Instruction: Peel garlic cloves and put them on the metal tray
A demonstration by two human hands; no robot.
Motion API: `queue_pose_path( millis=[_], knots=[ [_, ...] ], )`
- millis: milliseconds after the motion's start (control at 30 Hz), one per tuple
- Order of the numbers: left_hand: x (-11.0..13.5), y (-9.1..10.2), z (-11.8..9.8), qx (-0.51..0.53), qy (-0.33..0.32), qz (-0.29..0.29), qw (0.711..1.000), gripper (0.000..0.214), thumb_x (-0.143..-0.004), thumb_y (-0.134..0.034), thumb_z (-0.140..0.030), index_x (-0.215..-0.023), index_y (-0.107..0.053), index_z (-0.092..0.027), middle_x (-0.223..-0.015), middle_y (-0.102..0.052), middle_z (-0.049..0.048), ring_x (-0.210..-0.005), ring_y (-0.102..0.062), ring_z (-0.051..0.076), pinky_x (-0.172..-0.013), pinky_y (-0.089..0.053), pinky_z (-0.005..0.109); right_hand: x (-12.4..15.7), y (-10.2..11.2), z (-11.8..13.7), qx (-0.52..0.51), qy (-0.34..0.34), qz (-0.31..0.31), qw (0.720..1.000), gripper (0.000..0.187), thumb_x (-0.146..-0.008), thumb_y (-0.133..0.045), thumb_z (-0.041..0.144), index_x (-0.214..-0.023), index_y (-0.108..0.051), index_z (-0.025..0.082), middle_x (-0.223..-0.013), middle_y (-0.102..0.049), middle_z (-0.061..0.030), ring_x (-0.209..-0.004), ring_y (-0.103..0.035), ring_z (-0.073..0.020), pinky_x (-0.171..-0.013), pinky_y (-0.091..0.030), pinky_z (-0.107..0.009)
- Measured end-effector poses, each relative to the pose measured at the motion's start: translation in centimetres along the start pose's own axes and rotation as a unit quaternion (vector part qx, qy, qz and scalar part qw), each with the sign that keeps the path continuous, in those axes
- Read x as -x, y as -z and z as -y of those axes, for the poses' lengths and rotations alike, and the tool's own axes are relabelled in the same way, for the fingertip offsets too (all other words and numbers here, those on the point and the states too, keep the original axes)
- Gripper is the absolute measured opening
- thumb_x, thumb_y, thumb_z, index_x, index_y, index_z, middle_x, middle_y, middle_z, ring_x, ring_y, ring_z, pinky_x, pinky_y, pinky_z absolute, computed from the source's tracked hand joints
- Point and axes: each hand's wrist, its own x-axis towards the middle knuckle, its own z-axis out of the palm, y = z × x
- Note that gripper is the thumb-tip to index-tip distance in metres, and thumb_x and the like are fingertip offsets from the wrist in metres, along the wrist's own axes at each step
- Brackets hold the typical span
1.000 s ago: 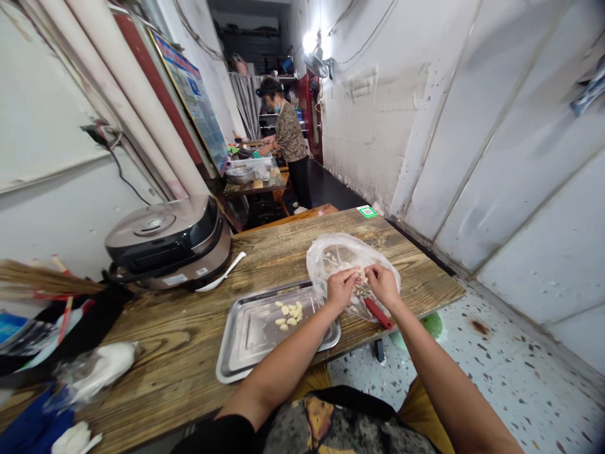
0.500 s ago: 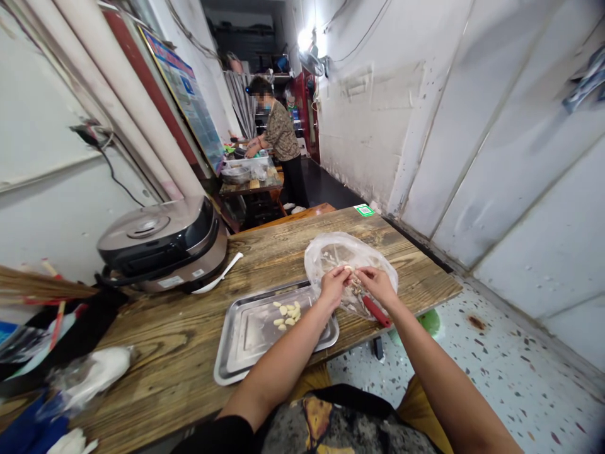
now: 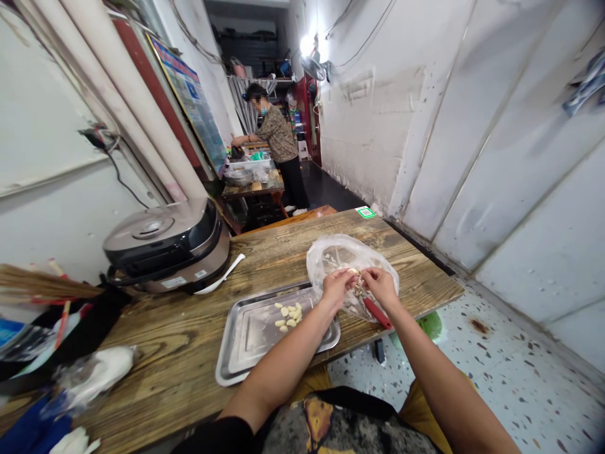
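Note:
A pale garlic clove is pinched between the fingertips of my left hand. Close by on the right, my right hand has its fingers pressed together; what they hold, if anything, is too small to make out. Both hands are over a clear plastic bag with bits of garlic skin in it. A red-handled tool lies at the bag's near edge, its far end among the scraps. Left of the bag, several peeled garlic cloves rest on a metal tray, partly covered by my left forearm.
A large cooker stands at the table's left, with a white spoon beside it. Nearer me lie a plastic-wrapped white item and a black box of chopsticks. A person stands at another table behind.
My hands have drawn slightly apart, and the clove stays in my left fingers. In the background, the person has reached an arm farther forward over the other table.

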Motion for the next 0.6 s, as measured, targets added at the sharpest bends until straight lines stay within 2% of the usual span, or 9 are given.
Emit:
queue_pose_path(
  millis=[133,333,500,600],
  knots=[
    [0.0,-0.1,0.2,0.015,0.003,0.021,1.000,0.030,-0.057,-0.077,-0.021,-0.080,-0.064,-0.008,-0.068,-0.065,0.0058,-0.061,-0.061,0.010,-0.057,-0.048,0.019,0.2,0.0,0.3,-0.091,-0.034,0.039,0.994,0.031,-0.071,-0.056,0.044,-0.072,-0.065,0.014,-0.054,-0.059,-0.0010,-0.046,-0.050,-0.0119,-0.045,-0.040,-0.022],
    [-0.3,-0.1,0.8,-0.031,-0.054,0.027,0.998,0.033,-0.055,-0.077,-0.027,-0.081,-0.069,-0.009,-0.064,-0.064,0.0028,-0.056,-0.056,0.007,-0.055,-0.045,0.019,0.4,-0.4,1.0,-0.211,-0.106,0.046,0.971,0.030,-0.063,-0.062,0.044,-0.069,-0.064,0.014,-0.057,-0.061,-0.0015,-0.046,-0.051,-0.0112,-0.046,-0.043,-0.023],
    [-0.1,-0.3,0.6,-0.026,-0.048,0.047,0.997,0.035,-0.054,-0.077,-0.031,-0.080,-0.069,-0.009,-0.063,-0.064,0.0044,-0.054,-0.056,0.009,-0.059,-0.048,0.024,0.4,-0.4,1.1,-0.254,-0.124,0.056,0.958,0.024,-0.062,-0.064,0.037,-0.068,-0.065,0.015,-0.062,-0.064,-0.0032,-0.049,-0.054,-0.0118,-0.049,-0.045,-0.024],
    [0.0,-0.3,0.6,-0.042,-0.056,0.040,0.997,0.035,-0.055,-0.076,-0.032,-0.080,-0.069,-0.008,-0.062,-0.064,0.0049,-0.052,-0.056,0.009,-0.060,-0.048,0.026,0.4,-0.4,1.1,-0.269,-0.134,0.058,0.952,0.020,-0.062,-0.064,0.035,-0.064,-0.064,0.015,-0.059,-0.063,-0.0029,-0.048,-0.052,-0.0107,-0.047,-0.044,-0.022]
  ],
)
